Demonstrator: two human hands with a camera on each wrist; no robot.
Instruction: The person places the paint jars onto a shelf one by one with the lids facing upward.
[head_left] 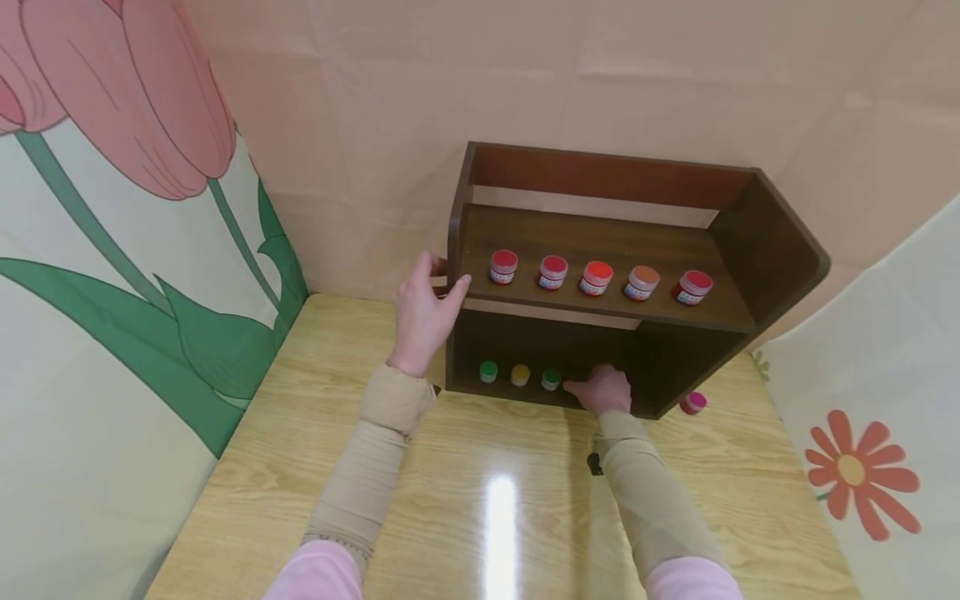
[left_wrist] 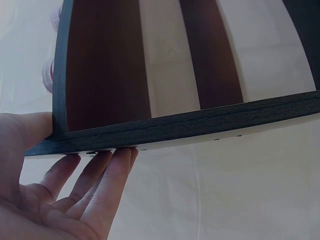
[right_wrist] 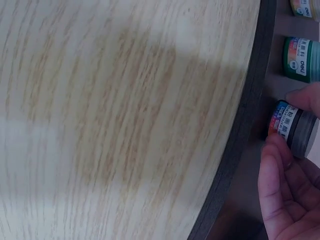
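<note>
A dark brown two-level shelf (head_left: 592, 232) stands on the table against the wall. My left hand (head_left: 423, 321) grips its left side panel (left_wrist: 200, 125), thumb at the front and fingers against the outer face. Down at the lower level, my right hand (head_left: 606, 390) pinches a dark-coloured paint jar (right_wrist: 286, 120) between thumb and fingers; in the head view the hand hides this jar. To its left sit a green jar (head_left: 551, 380), a yellow jar (head_left: 520, 375) and another green jar (head_left: 488, 372) in a row.
Several red and orange paint jars (head_left: 597, 278) line the upper level. A magenta jar (head_left: 693, 403) is on the wooden table (head_left: 300, 467), beside the shelf's right side. Printed cloth with flowers (head_left: 851, 471) hangs around the table.
</note>
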